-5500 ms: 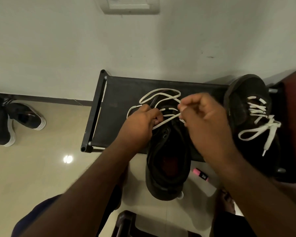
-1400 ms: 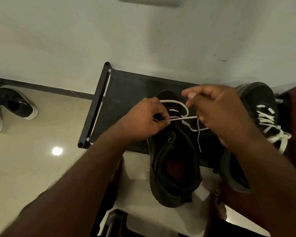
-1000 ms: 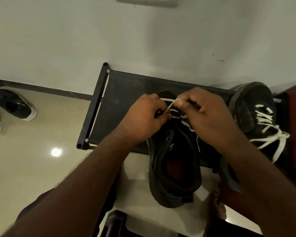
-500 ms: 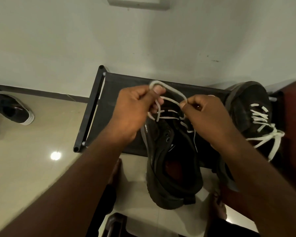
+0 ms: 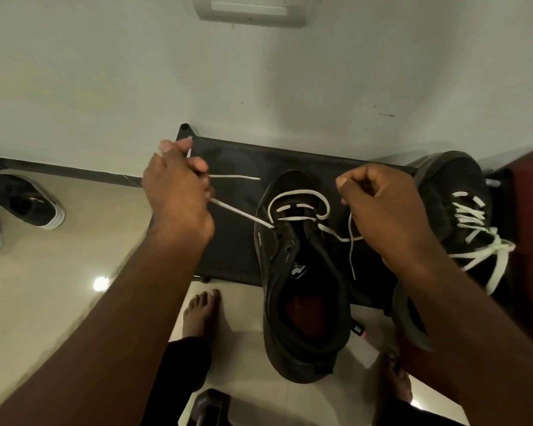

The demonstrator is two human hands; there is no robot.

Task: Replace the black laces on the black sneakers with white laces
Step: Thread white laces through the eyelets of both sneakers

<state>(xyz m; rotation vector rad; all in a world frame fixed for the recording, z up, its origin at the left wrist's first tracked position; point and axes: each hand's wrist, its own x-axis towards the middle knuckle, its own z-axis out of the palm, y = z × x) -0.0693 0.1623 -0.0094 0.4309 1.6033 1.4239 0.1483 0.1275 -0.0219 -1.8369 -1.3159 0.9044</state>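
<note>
Lacing is barely started on centre sneaker (image 5: 305, 287); left hand (image 5: 179, 192) and right hand (image 5: 379, 207) grip white lace (image 5: 299, 193) ends; sneaker to its right (image 5: 456, 192) is done.

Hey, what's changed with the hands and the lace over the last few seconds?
The left hand has swung out to the left of the sneaker, drawing the lace taut through an eyelet. The right hand has moved apart from it, to the sneaker's right, still pinching the other lace end. The sneaker stays on the rack, with the laced sneaker beside it.
</note>
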